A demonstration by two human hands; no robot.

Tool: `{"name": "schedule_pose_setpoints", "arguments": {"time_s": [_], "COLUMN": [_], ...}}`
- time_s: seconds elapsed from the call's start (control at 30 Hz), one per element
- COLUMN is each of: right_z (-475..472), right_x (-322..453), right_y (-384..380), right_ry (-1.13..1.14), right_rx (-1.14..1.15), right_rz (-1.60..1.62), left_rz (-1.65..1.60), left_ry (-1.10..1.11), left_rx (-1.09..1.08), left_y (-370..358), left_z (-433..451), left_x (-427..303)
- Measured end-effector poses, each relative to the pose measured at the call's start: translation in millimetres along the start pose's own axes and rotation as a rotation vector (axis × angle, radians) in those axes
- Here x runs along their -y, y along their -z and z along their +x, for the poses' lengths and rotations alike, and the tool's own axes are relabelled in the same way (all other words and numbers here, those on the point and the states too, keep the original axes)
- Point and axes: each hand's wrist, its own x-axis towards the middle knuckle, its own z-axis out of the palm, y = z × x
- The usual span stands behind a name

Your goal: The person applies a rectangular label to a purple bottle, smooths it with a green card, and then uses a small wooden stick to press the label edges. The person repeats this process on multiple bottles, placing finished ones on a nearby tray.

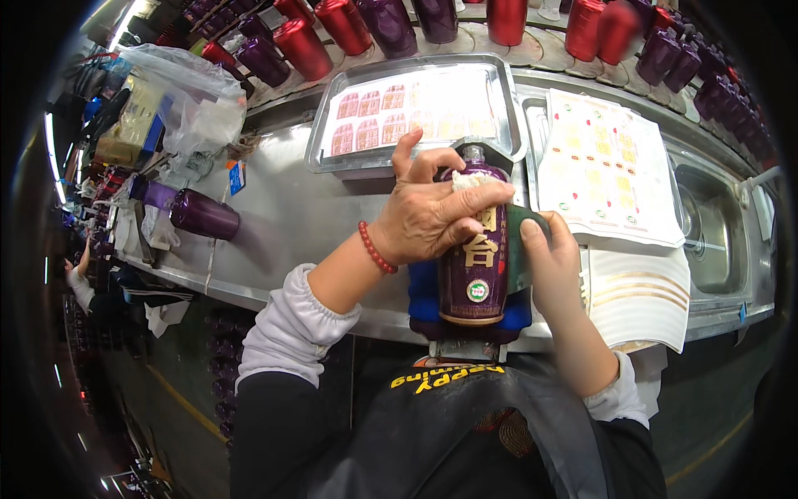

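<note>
A glossy purple bottle (460, 296) with gold characters and a round green-and-white mark lies with its neck pointing away from me, on a blue padded rest (424, 293). My left hand (421, 215), a red bead bracelet at its wrist, lies across the bottle's shoulder. A crumpled white wad (472, 180) is pinched in its fingers against the bottle. My right hand (552, 265) grips a flat dark green scraper-like piece (519, 243) along the bottle's right side. Part of the gold lettering is hidden by my left hand.
Beyond the bottle, a metal tray (319, 140) holds printed decal sheets (449, 93). More sheets (605, 162) and gold-striped sheets (642, 296) lie right, beside a sink (717, 268). Another purple bottle (206, 214) lies left. Red and purple bottles line a conveyor (474, 38). A person (81, 290) is far left.
</note>
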Motion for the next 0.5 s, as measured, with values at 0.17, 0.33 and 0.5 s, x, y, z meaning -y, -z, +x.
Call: {"name": "schedule_pose_setpoints", "arguments": {"time_s": [0.17,0.33,0.5], "right_z": [2.4,7.0,3.0], "right_x": [3.4,4.0,22.4], "right_y": [-0.1,5.6,6.5], "right_ry": [-0.003,0.023,0.113], "right_rx": [0.040,0.078,0.056], "right_rz": [0.143,0.107,0.041], "left_rz": [0.079,0.138,0.053], "left_ry": [-0.014,-0.033,0.122], "left_rx": [-0.016,0.011,-0.091], "left_y": [1.6,0.6,-6.3], "left_z": [-8.3,-59.5,-91.2], "left_x": [-16.6,-77.4,-112.8]}}
